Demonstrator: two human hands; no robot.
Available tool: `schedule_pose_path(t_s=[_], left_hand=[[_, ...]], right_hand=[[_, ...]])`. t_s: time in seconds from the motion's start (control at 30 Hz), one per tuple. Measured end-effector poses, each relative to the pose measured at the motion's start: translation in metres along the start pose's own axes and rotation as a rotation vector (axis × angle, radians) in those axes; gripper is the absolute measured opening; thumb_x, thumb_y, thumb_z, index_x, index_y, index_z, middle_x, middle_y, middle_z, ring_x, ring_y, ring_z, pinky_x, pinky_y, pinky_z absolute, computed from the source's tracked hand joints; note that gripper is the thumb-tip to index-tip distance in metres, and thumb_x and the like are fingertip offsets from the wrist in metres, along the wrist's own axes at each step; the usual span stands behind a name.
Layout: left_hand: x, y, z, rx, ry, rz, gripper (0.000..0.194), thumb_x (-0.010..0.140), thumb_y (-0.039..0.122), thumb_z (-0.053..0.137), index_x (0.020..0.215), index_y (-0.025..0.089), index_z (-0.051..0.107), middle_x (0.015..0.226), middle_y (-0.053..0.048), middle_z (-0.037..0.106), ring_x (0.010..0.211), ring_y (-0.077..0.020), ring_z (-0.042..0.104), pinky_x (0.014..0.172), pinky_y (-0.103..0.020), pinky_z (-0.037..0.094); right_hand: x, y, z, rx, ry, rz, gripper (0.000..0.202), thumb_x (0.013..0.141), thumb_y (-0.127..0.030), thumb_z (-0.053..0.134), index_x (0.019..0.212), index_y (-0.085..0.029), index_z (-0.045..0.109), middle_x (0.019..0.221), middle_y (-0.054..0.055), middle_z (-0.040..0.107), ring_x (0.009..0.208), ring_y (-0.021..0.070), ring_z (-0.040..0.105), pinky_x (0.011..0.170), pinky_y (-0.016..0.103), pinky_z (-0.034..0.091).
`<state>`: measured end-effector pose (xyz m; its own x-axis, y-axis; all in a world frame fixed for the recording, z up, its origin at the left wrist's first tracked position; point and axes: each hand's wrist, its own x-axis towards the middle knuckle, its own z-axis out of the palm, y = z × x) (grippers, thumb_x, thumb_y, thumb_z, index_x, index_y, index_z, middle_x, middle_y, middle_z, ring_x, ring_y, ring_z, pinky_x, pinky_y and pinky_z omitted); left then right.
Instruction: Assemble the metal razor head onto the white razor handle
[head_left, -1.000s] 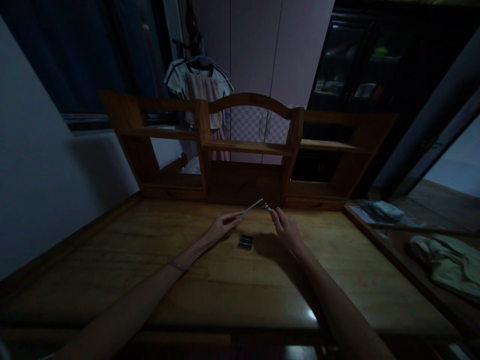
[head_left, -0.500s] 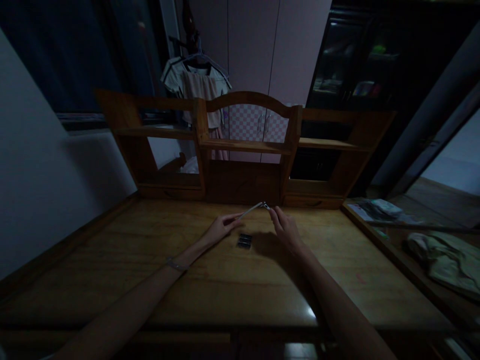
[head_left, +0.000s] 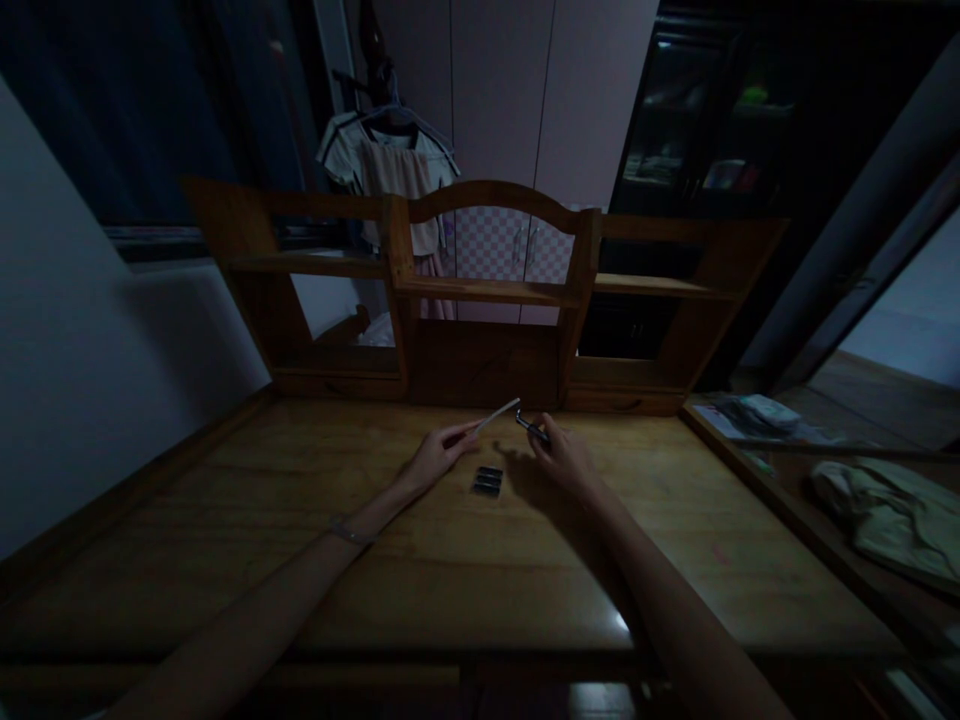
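My left hand (head_left: 436, 459) is closed on one end of a thin, pale, flat strip (head_left: 497, 414), which slants up to the right above the desk. In my right hand (head_left: 564, 452) is a slim dark-handled tool with a bent silver tip (head_left: 533, 430); its exact kind cannot be made out. The tip is close to the strip's free end, apparently with a small gap. On the desk just below and between my hands lies a small clear case with dark pieces in rows (head_left: 488, 482). Neither hand touches this case.
The wooden desk (head_left: 420, 590) has a shelf unit (head_left: 487, 290) along its back edge. To the right, a lower surface holds papers (head_left: 757, 415) and a crumpled pale cloth (head_left: 885, 510). Clothes (head_left: 401, 180) hang behind the shelves. The room is dim.
My right hand has drawn the tool's tip slightly down and away from the strip's end, and more of the dark handle shows. My left hand holds the strip nearly still.
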<state>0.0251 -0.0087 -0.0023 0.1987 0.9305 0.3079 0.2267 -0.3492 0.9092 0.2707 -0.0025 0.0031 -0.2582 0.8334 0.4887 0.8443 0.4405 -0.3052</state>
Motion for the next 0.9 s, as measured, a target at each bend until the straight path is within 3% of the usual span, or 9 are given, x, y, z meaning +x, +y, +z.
schedule_pose_path(t_s=[0.13, 0.2, 0.4, 0.67, 0.9], left_hand=[[0.000, -0.001, 0.001, 0.091, -0.011, 0.101, 0.040, 0.083, 0.040, 0.058, 0.114, 0.017, 0.066, 0.110, -0.009, 0.068, 0.097, -0.0220, 0.061, 0.085, -0.032, 0.045], [0.002, -0.006, 0.000, 0.161, 0.028, 0.121, 0.037, 0.084, 0.039, 0.057, 0.113, 0.018, 0.066, 0.112, -0.009, 0.067, 0.102, -0.0226, 0.060, 0.092, -0.033, 0.043], [0.007, -0.022, -0.007, 0.344, 0.131, 0.148, 0.035, 0.089, 0.038, 0.050, 0.117, 0.022, 0.063, 0.112, -0.006, 0.067, 0.101, -0.0208, 0.061, 0.091, -0.034, 0.045], [0.003, -0.013, -0.007, 0.539, 0.077, 0.254, 0.034, 0.092, 0.035, 0.045, 0.123, 0.026, 0.059, 0.097, -0.004, 0.066, 0.087, -0.0164, 0.061, 0.080, -0.028, 0.048], [0.004, -0.018, -0.009, 0.607, 0.140, 0.262, 0.034, 0.092, 0.034, 0.045, 0.122, 0.025, 0.059, 0.094, -0.005, 0.065, 0.086, -0.0175, 0.061, 0.080, -0.030, 0.048]], right_hand=[[0.000, -0.001, 0.003, 0.003, 0.007, -0.023, 0.023, 0.092, -0.035, 0.042, 0.106, -0.023, 0.054, 0.078, 0.005, 0.067, 0.065, 0.0173, 0.059, 0.056, 0.024, 0.029], [0.000, -0.001, 0.004, 0.016, 0.003, -0.016, 0.023, 0.091, -0.035, 0.043, 0.107, -0.023, 0.055, 0.078, 0.005, 0.067, 0.065, 0.0172, 0.059, 0.056, 0.024, 0.030], [0.000, 0.000, 0.004, 0.116, -0.003, -0.041, 0.026, 0.088, -0.031, 0.046, 0.112, -0.024, 0.052, 0.076, 0.001, 0.066, 0.065, 0.0166, 0.060, 0.059, 0.023, 0.035], [0.000, -0.002, 0.000, 0.174, 0.084, -0.021, 0.025, 0.089, -0.028, 0.044, 0.113, -0.024, 0.052, 0.082, 0.002, 0.067, 0.066, 0.0161, 0.061, 0.059, 0.023, 0.039], [0.004, 0.002, 0.006, 0.156, 0.157, 0.015, 0.019, 0.086, -0.030, 0.052, 0.104, -0.027, 0.059, 0.083, 0.002, 0.071, 0.073, 0.0186, 0.066, 0.061, 0.024, 0.044]])
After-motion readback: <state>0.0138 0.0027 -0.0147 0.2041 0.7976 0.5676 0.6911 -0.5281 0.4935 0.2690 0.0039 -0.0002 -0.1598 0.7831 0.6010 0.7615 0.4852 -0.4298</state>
